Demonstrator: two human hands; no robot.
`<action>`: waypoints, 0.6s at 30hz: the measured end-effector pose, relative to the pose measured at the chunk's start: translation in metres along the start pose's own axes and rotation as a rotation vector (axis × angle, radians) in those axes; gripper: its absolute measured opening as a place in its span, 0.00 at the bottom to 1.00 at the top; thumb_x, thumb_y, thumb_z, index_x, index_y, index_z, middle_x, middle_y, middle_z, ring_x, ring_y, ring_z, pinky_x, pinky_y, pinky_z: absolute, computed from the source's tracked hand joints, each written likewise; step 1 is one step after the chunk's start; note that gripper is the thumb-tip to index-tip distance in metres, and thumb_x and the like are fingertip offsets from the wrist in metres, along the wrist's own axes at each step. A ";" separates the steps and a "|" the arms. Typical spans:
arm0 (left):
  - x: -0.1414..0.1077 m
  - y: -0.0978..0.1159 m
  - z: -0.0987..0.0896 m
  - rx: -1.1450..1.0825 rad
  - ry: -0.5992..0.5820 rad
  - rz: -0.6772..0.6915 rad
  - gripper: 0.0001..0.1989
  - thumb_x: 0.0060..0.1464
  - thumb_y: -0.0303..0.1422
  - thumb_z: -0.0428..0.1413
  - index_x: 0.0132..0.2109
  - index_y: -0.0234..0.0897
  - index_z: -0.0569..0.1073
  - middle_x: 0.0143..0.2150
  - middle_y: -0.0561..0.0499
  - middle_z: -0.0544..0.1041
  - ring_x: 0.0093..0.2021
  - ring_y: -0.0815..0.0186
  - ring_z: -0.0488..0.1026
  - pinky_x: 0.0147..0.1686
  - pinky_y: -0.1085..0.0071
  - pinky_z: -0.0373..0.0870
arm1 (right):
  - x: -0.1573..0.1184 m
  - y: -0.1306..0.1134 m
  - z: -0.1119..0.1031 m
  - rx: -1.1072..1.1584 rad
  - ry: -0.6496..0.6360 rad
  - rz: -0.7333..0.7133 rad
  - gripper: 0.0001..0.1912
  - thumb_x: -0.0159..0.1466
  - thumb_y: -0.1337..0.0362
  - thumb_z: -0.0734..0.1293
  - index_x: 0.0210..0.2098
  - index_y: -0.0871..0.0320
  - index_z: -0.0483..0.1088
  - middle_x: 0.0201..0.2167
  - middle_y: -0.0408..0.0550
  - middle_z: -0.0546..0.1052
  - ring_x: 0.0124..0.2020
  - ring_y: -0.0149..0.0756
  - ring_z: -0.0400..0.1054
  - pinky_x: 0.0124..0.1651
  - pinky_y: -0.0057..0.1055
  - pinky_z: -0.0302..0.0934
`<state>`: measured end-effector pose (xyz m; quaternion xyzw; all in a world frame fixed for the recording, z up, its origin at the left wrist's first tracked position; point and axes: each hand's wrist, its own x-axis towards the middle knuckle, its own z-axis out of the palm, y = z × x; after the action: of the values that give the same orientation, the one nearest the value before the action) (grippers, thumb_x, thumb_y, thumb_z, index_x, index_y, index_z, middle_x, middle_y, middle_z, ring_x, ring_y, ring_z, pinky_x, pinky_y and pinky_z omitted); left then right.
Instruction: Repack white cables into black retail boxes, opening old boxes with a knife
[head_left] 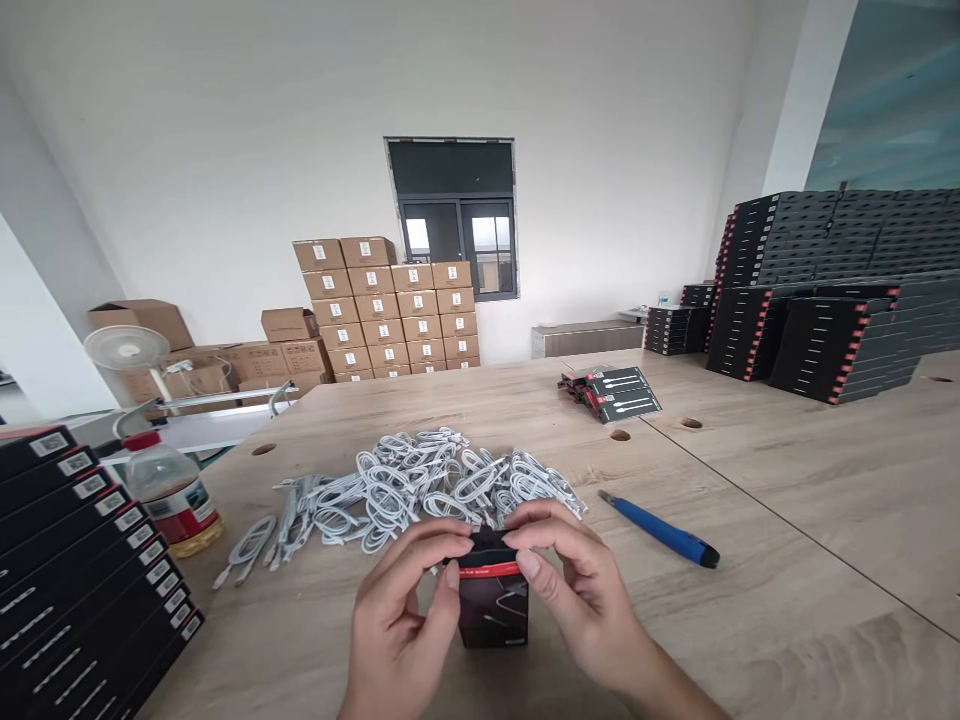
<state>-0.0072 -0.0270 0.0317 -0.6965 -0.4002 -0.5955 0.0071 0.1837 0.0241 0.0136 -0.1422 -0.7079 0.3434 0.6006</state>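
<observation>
Both hands hold a small black box (493,603) with a red band upright on the wooden table (787,520). My left hand (401,620) grips its left side, thumb and fingers pinching the top flap. My right hand (577,585) grips the right side, its fingers also on the top end. Just beyond the box lies a pile of coiled white cables (420,485).
A blue utility knife (660,530) lies to the right. A bottle (171,488) and a row of black boxes (82,570) sit at left. More black boxes (611,392) lie further back, tall stacks (825,300) at right. Cardboard cartons (390,310) stand by the wall.
</observation>
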 end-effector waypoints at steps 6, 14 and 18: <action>0.001 -0.003 -0.003 0.003 -0.020 -0.040 0.10 0.66 0.28 0.54 0.48 0.46 0.79 0.49 0.50 0.81 0.50 0.64 0.79 0.49 0.71 0.76 | 0.003 0.000 0.000 0.051 -0.004 0.042 0.09 0.71 0.63 0.66 0.46 0.46 0.78 0.47 0.46 0.77 0.50 0.36 0.73 0.54 0.35 0.66; 0.000 -0.003 -0.008 0.083 -0.057 0.060 0.12 0.65 0.25 0.53 0.48 0.46 0.78 0.49 0.49 0.80 0.50 0.63 0.78 0.48 0.69 0.75 | 0.005 0.000 -0.001 0.011 -0.039 0.047 0.08 0.71 0.61 0.66 0.46 0.48 0.78 0.48 0.48 0.77 0.51 0.38 0.73 0.55 0.37 0.67; 0.002 -0.002 -0.010 0.127 -0.052 0.112 0.13 0.64 0.24 0.53 0.48 0.45 0.78 0.48 0.49 0.80 0.49 0.63 0.78 0.48 0.70 0.75 | 0.005 0.000 -0.003 -0.011 -0.082 0.043 0.09 0.72 0.61 0.66 0.47 0.47 0.78 0.49 0.48 0.78 0.52 0.38 0.74 0.56 0.37 0.67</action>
<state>-0.0169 -0.0295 0.0348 -0.7311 -0.3974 -0.5495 0.0743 0.1849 0.0279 0.0180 -0.1463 -0.7306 0.3579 0.5628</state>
